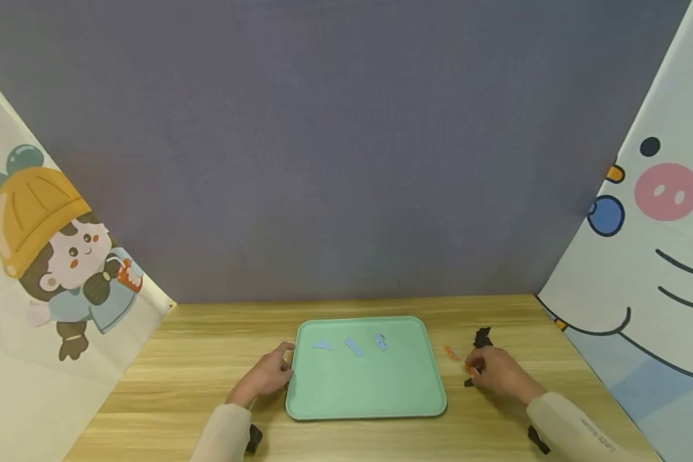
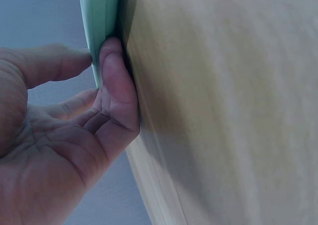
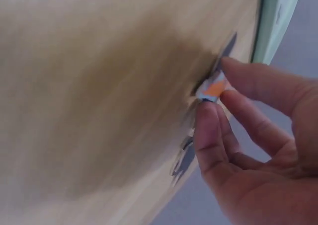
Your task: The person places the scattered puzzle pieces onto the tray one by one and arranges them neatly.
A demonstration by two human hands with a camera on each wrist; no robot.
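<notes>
A green tray [image 1: 365, 391] lies on the table, bearing three small light-blue flat pieces: a pointed one [image 1: 322, 345], a strip [image 1: 354, 348] and one with a dark spot [image 1: 380, 342]. At the tray's left side, my left hand [image 1: 270, 372] holds the edge, thumb on the rim and fingers curled against its underside in the left wrist view. To the tray's right, my right hand [image 1: 499, 372] pinches a small orange and pale-blue flat piece [image 3: 214, 89] between thumb and fingertips, close above the tabletop. Another orange piece [image 1: 452, 352] lies between that hand and the tray.
Dark jagged pieces lie around the right hand, one beyond it [image 1: 482, 337] and one nearer [image 1: 469, 383]. A grey partition [image 1: 346, 160] stands behind the wooden table [image 1: 208, 333]. Printed cartoon panels flank both sides.
</notes>
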